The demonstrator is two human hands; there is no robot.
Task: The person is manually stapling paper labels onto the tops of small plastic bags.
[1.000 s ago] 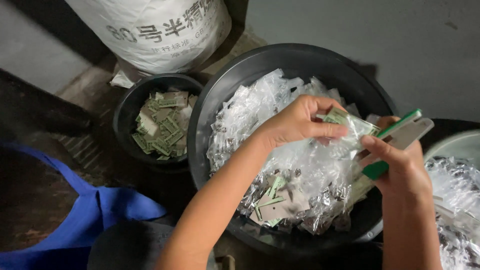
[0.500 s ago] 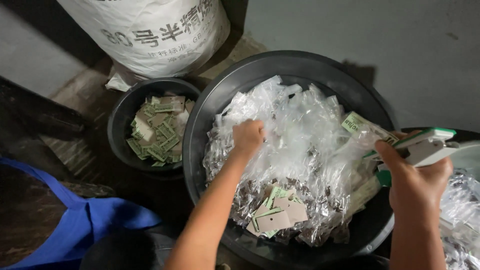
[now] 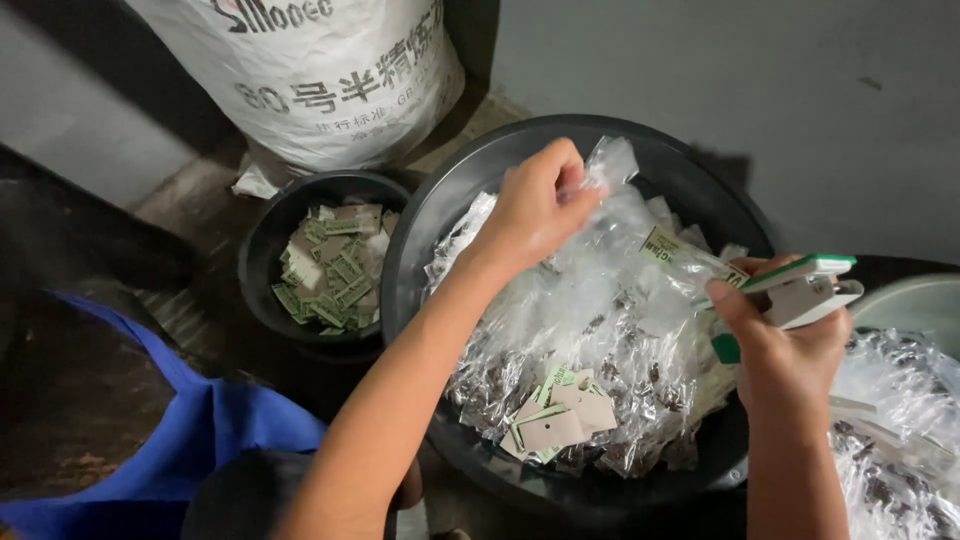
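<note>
2 bare hands worked over a large black basin [image 3: 420, 230] heaped with clear plastic packets [image 3: 600, 340], each holding small dark pieces. The left hand [image 3: 535, 205] hovered above the middle of that basin, its fingers pinched closed on the top corner of 1 clear packet [image 3: 612, 160] and lifting it up from the heap. The right hand [image 3: 790, 345] sat at the basin's right edge, clenched around a white and green stapler [image 3: 805, 290], thumb pressed along its near side. A paper header card [image 3: 685, 255] with a green strip lay between the 2 hands, just beside the stapler's mouth; whether the stapler bit on it could not be told. Near the basin's front rim, more loose header cards [image 3: 555, 420] lay on the packets. Left of the big basin, touching its rim, stood a smaller black bowl [image 3: 262, 250] filled with green and tan paper cards [image 3: 330, 265]. Behind both stood a white woven sack [image 3: 320, 80]. Right of the basin, another pile of filled clear packets [image 3: 900, 400] showed at the picture's edge. Blue cloth [image 3: 160, 440] lay left of the basin's front.
</note>
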